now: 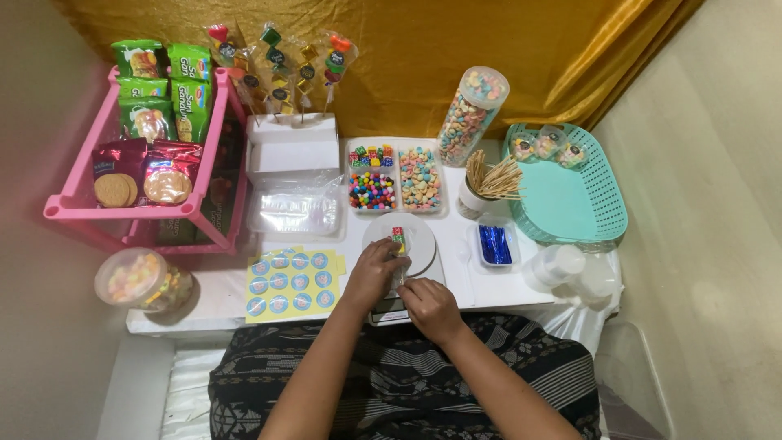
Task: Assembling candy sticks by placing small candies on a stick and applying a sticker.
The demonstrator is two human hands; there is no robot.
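A candy skewer [398, 240] wrapped in clear film lies across a round white scale plate [419, 236]. My left hand [372, 271] pinches the film at the skewer's near end. Close beside it, my right hand [429, 307] grips the lower end of the same wrapped skewer over the scale's front edge. Both hands meet at the table's near middle.
A tray of coloured candies [395, 179], a tall candy jar [472, 114], a cup of wooden sticks [489, 183], blue twist ties [494, 244], a teal basket [570, 195], a sticker sheet [291, 283], a pink snack rack [147, 138], finished skewers in a white box [293, 143].
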